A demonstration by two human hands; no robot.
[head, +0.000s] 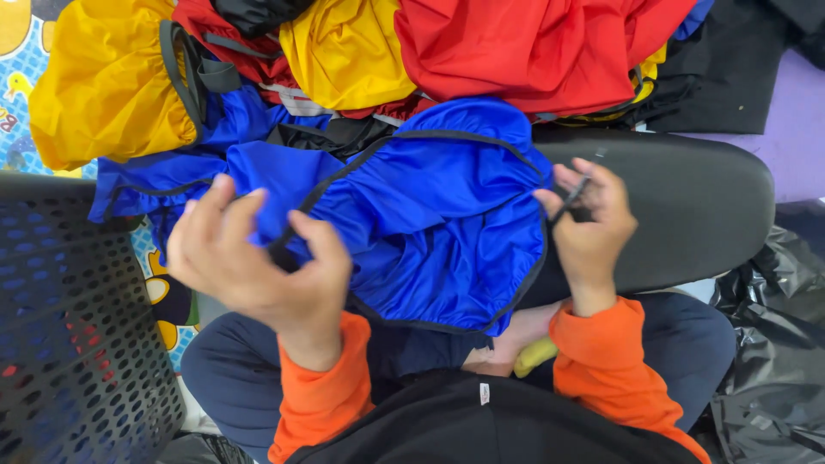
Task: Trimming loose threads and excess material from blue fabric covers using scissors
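Head view | both hands (258, 258) pinching blue cover (430, 223) edge | long axis left-right

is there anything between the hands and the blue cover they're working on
Nothing visible. The left hand already pinches the black-trimmed edge of the blue cover, and the right hand holds a black cord at its other edge. The yellow cover and red cover lie farther back, clear of both hands.

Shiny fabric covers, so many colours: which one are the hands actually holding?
The blue cover with black trim; both hands grip its edge. Yellow and red ones lie untouched behind.
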